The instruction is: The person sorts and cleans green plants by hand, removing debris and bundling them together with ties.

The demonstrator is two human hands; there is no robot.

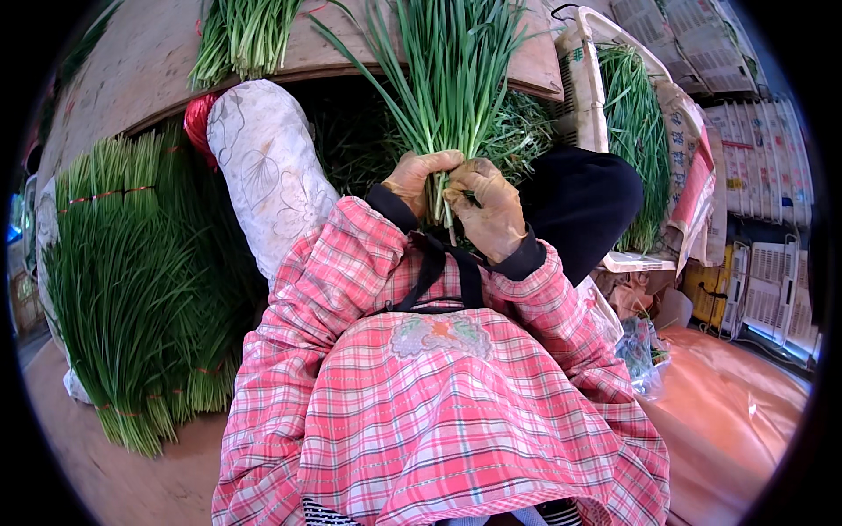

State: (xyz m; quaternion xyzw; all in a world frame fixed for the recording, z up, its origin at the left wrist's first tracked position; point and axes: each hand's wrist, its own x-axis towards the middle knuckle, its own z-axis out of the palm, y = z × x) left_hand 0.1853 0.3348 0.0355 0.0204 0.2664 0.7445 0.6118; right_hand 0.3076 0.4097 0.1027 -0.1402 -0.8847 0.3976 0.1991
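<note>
A loose bunch of garlic chives (452,79) stands between my hands, its long green leaves fanning away from me and its pale stem ends toward me. My left hand (421,182), in a thin tan glove, is closed round the lower stems. On the other side my right hand (488,210), gloved the same way, has its fingers bent in against the stems near their cut ends. A few stem ends poke out between the two hands. The right fingertips are partly hidden, so their exact grip on single stems is unclear.
Tied garlic chive bundles (132,263) are heaped at the left. Another bundle (250,39) lies on the wooden board (351,39) ahead. Loose greens (351,140) lie below its edge. At the right stands a white basket (574,88) of chives, with stacked crates (759,162) beyond.
</note>
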